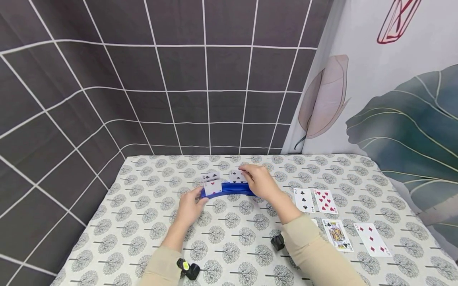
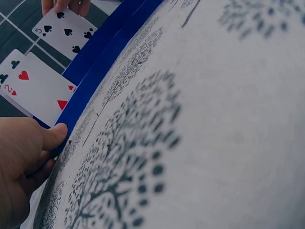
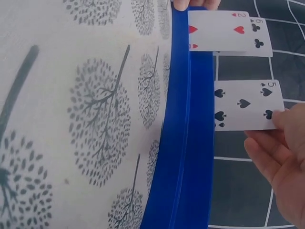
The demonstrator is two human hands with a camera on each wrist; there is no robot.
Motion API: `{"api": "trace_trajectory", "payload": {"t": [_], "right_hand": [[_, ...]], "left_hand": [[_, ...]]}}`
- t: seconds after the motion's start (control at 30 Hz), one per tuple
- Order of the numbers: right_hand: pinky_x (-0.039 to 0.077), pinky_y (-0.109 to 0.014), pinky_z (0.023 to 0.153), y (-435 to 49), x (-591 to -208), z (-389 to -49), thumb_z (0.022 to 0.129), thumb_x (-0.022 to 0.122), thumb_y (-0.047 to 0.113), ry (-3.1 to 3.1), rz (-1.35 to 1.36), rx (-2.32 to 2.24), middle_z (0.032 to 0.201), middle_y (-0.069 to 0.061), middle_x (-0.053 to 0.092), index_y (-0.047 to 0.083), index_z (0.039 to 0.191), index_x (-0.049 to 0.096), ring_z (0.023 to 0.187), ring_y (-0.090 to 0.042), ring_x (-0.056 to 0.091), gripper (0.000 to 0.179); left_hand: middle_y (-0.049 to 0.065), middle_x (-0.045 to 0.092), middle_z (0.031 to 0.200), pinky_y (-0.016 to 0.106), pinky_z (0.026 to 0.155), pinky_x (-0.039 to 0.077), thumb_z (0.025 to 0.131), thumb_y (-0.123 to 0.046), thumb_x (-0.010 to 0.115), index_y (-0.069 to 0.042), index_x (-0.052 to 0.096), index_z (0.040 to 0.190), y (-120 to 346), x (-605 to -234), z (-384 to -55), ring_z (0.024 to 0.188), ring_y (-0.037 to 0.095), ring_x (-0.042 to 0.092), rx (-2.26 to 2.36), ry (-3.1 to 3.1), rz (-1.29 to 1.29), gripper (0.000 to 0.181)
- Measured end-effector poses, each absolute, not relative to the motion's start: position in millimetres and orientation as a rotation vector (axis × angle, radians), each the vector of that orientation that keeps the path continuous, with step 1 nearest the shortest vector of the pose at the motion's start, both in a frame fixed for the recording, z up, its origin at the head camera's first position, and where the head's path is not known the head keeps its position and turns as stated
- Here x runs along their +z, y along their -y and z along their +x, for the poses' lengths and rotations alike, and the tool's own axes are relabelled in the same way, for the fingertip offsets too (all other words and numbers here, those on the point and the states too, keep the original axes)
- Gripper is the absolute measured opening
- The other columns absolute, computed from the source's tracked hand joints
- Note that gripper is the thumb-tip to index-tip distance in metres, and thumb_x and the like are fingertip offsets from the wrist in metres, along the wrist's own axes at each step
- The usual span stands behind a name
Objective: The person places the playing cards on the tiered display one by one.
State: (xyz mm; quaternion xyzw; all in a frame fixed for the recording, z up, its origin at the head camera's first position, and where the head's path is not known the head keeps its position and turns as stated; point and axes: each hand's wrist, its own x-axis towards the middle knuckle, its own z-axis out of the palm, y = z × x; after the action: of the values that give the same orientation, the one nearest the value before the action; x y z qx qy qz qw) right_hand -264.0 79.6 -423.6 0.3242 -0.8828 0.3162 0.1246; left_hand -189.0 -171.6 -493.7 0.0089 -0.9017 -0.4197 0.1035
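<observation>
A curved blue card holder (image 1: 234, 187) lies on the patterned tablecloth. My left hand (image 1: 189, 208) grips its left end, thumb on the near side. Beside that hand, a two of hearts (image 3: 219, 31) stands in the front of the holder. Behind it a six of clubs (image 3: 259, 38) is partly covered. My right hand (image 1: 262, 182) pinches a five of spades (image 3: 248, 102) by its outer corner, thumb on the card's face. The five stands upright with its lower edge at the holder's far side; I cannot tell how deep it sits.
To the right lie a three of clubs (image 1: 304, 200), a hearts card (image 1: 325, 201), a king of clubs (image 1: 337, 235) and a five of diamonds (image 1: 372, 239), face up. Another card is mostly hidden by my right sleeve (image 1: 315, 248). A dark gridded curtain (image 1: 229, 107) hangs behind the table.
</observation>
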Motion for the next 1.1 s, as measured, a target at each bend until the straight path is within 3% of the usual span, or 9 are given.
{"api": "trace_trajectory", "payload": {"t": [0.17, 0.47, 1.1], "right_hand": [[0.061, -0.041, 0.089, -84.4, -424.9, -262.5, 0.098, 0.066, 0.008, 2.581, 0.951, 0.969, 0.121, -0.019, 0.071, -0.001, 0.130, 0.064, 0.097, -0.029, 0.072, 0.033], [0.061, -0.040, 0.090, -99.9, -431.0, -261.6, 0.099, 0.068, 0.015, 2.582, 0.931, 1.071, 0.112, -0.017, 0.073, -0.003, 0.133, 0.060, 0.101, -0.030, 0.071, 0.040], [0.063, -0.040, 0.085, -139.7, -439.8, -253.4, 0.097, 0.067, 0.004, 2.496, 0.896, 1.066, 0.104, -0.020, 0.074, -0.008, 0.126, 0.064, 0.094, -0.031, 0.073, 0.032]], "left_hand": [[0.025, 0.068, 0.121, 0.048, 0.101, 0.054, 0.090, -0.009, 0.075, 0.006, 0.057, 0.137, 171.7, -495.0, -189.7, 0.112, 0.038, 0.068, -1.230, 2.658, 0.015, 0.052], [0.025, 0.068, 0.122, 0.048, 0.101, 0.054, 0.090, -0.010, 0.075, 0.005, 0.057, 0.137, 170.8, -494.7, -190.2, 0.112, 0.038, 0.067, -1.227, 2.662, 0.014, 0.053], [0.025, 0.065, 0.128, 0.048, 0.103, 0.052, 0.091, -0.013, 0.075, 0.002, 0.055, 0.141, 171.2, -496.9, -190.9, 0.117, 0.039, 0.065, -1.228, 2.700, 0.072, 0.056]]}}
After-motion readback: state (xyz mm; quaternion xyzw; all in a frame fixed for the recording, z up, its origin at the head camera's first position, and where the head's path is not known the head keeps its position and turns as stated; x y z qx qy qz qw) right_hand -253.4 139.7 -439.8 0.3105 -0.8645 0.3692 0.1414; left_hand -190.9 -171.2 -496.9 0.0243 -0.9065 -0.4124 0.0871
